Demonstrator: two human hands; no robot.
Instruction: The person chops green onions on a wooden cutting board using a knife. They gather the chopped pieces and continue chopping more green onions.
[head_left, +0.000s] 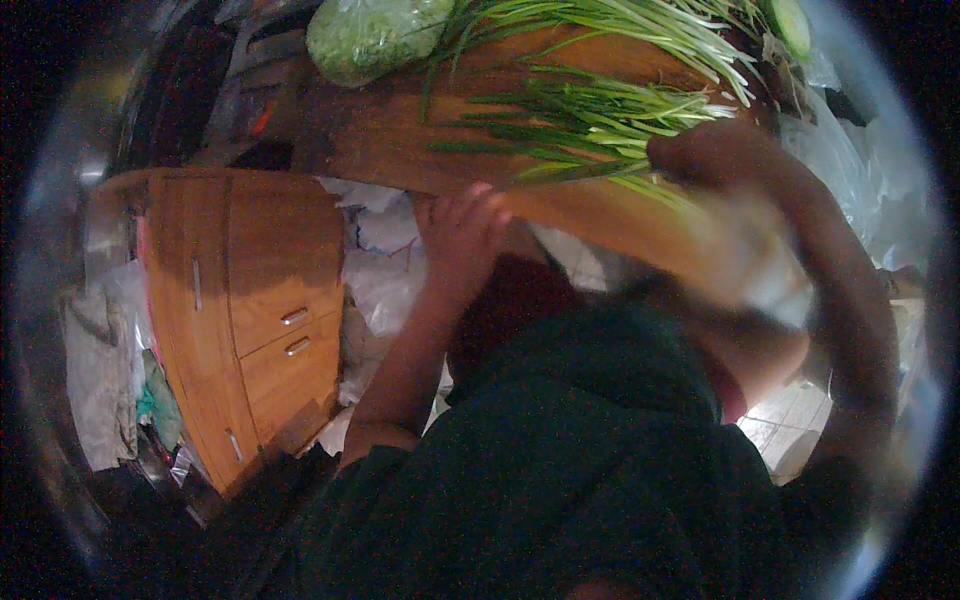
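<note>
Green stalks with white ends, like garlic chives or spring onions, lie in a loose bunch (570, 112) on the brown wooden tabletop (375, 142). My right hand (701, 154) is closed at the right side of this bunch, around what looks like a knife (585, 172); its thin blade points left along the lowest stalks. The handle is hidden in the fist. At the near edge of the table rests my left hand (469, 214), fingers a little apart, with nothing seen in it. A second bunch of long stalks (637, 22) lies farther back.
A clear plastic bag of pale green pieces (375, 37) stands at the back left. Back right are a pale green vegetable (787, 30) and clear plastic bags (847, 165). A wooden cabinet (281, 262) stands below left. Something pale and blurred (750, 255) is near my right forearm.
</note>
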